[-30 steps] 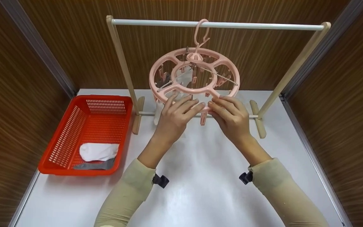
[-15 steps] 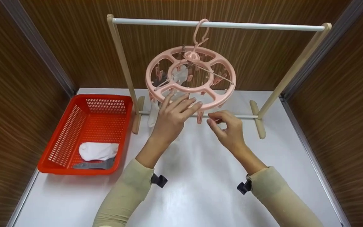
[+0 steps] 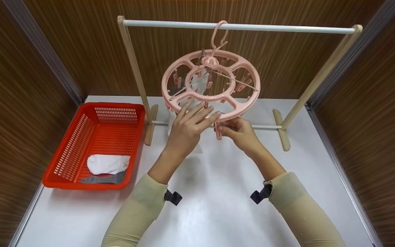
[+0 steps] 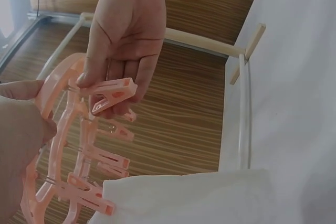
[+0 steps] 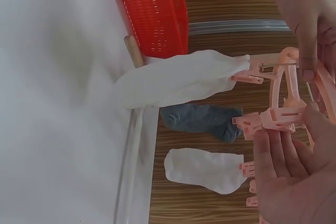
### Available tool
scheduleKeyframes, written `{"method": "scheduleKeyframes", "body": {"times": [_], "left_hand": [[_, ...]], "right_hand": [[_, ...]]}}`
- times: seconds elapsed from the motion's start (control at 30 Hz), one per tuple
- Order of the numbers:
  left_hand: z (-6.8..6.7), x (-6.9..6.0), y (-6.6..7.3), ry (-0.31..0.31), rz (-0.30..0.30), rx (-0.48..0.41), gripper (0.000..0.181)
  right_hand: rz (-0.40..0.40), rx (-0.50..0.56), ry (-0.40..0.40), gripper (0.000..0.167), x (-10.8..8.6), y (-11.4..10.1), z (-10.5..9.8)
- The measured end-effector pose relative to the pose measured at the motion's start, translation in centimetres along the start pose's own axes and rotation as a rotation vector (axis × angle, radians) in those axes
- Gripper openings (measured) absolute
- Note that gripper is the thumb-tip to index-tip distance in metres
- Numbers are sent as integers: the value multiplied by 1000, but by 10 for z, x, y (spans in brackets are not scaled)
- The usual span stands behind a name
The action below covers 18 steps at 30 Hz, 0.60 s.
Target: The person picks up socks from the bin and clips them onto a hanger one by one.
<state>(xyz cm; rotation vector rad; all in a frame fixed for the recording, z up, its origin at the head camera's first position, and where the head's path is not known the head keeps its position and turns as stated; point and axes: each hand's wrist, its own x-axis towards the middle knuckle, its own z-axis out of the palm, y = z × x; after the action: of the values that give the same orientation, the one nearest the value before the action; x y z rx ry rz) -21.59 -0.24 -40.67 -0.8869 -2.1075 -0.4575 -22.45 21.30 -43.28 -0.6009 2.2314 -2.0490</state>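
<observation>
A round pink clip hanger hangs by its hook from the white bar. My left hand grips its near rim, fingers on top and thumb beneath. Just right of it, my right hand holds a pink clothespin that dangles under the rim; thumb and fingers lie on either side of this clothespin in the left wrist view. Clipped below the ring, the right wrist view has a long white sock, a dark grey sock and another white sock. Nothing hangs from the held clothespin.
A red basket stands at the left with a white sock and a grey sock inside. The wooden rack's posts and white top bar frame the hanger. Brown panelled walls enclose the white table.
My right hand let go of the rim, dropped below it, then moved left and up to take the clothespin. My left hand stays on the rim; the ring swayed slightly.
</observation>
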Motion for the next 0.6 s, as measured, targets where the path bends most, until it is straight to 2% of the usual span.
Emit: {"method": "scheduleKeyframes", "body": {"times": [0.17,0.3,0.43,0.6], "left_hand": [[0,-1,-1,-1,-10,-13,42],[-1,-1,-3,-8,-20,-6,43],[-1,-2,-4,-9,-18,-7,44],[0,-2,-5,-12,-17,-16,45]], "right_hand": [[-4,41,-69,24,2,-1,0],[-12,83,-116,28,2,-3,0],[-17,87,-110,32,0,-5,1],[15,65,-116,29,-2,-6,1]]}}
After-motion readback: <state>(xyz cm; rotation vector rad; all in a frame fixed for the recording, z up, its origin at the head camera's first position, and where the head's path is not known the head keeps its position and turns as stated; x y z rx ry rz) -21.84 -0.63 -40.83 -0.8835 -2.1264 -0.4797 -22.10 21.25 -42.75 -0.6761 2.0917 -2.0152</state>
